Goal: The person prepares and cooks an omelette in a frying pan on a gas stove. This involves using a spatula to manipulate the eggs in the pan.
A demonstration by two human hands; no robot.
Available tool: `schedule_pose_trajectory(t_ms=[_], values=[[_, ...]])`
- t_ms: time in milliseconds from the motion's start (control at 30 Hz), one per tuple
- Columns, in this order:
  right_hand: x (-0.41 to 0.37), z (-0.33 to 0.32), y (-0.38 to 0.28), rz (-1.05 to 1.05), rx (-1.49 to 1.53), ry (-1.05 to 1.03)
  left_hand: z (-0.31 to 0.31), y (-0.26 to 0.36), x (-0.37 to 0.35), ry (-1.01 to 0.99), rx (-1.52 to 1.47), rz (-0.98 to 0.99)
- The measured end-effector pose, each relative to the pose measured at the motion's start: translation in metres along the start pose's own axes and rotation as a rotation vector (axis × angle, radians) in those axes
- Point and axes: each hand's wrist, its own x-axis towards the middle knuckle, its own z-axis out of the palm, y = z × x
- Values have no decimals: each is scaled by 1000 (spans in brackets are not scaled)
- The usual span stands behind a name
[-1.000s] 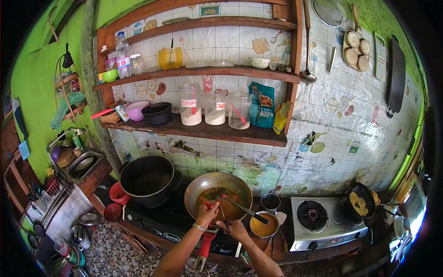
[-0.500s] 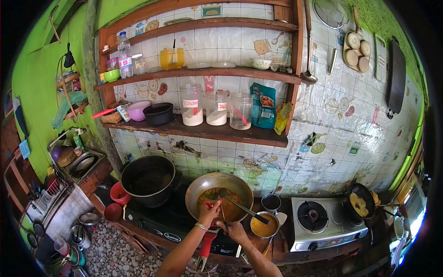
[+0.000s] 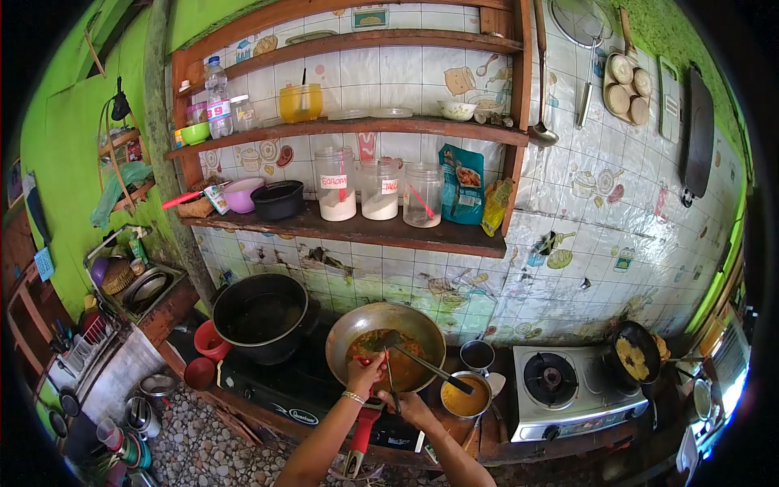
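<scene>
My left hand (image 3: pixel 365 375) pinches something red (image 3: pixel 367 360) over the pan (image 3: pixel 345 329), my right hand (image 3: pixel 415 409) curled round scissors (image 3: pixel 390 378), seemingly so the blades can reach

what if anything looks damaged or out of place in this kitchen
The tiled wall looks damaged: a dark, ragged patch just below the bottom shelf breaks the pattern, as if the surface has torn.

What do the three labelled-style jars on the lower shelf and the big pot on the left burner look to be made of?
Jars: clear, glossy glass or plastic; powder shows through.

Pot: probably metal, dark, with a lighter rim.
</scene>
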Motion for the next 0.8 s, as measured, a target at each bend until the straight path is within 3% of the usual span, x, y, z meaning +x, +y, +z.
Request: schedule_pose_trajectory(t_ms=[67, 133, 333, 467, 533, 633, 800], values=[[3, -1, 6, -67, -13, 31, -4, -4, 5, 17, 44, 11], [5, -5, 9, -11, -212, 54, -7, -4, 9, 3, 90, 37], [1, -9, -3, 24, -301, 120, -7, 0, 11, -20, 56, 0], [2, -10, -1, 10, -265, 126, -4, 1, 11, -19, 62, -32], [4, -11, 4, 79, -3, 15, -4, -3, 15, -7, -26, -76], [0, -11, -8, 200, 15, -9, -5, -4, 16, -15, -65, -64], [1, -10, -8, 50, -78, -55, -10, -9, 19, -138, -57, -75]])
